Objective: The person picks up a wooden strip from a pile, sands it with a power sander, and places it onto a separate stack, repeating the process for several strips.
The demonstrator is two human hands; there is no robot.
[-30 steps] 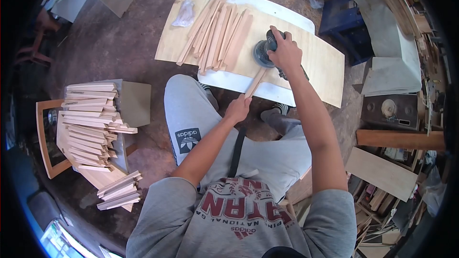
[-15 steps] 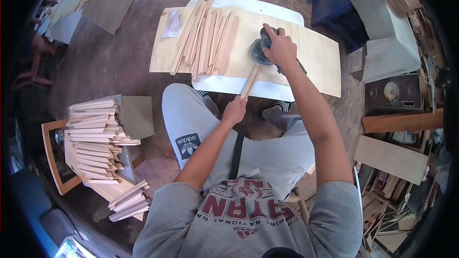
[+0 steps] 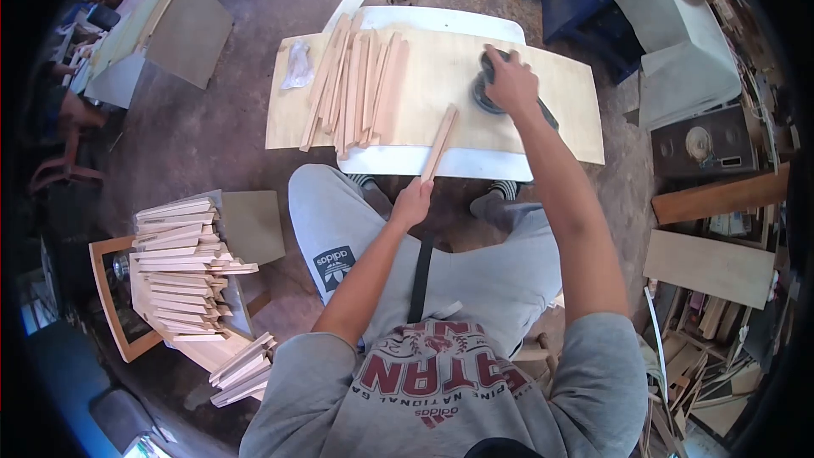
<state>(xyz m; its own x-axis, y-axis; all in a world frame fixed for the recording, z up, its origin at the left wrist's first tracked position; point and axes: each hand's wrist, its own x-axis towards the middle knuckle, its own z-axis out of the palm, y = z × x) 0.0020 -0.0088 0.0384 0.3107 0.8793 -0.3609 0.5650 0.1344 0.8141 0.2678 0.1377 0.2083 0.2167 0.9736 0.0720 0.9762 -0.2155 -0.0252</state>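
Now strip [image 3: 441, 142] end in left grip [image 3: 413, 202]

There is a single view, taken from the person's head and facing steeply down and forward through a wide fisheye lens with dark rounded corners. It looks along the grey-sleeved arms onto the pale rectangular plywood board [image 3: 543, 110] lying on a white table [image 3: 475, 163], whose near edge crosses the upper middle of the picture. The grey shirt and trousers fill the bottom, very near. The brown concrete floor [image 3: 212, 131] spreads to the left, farther off. No second view shares the scene.
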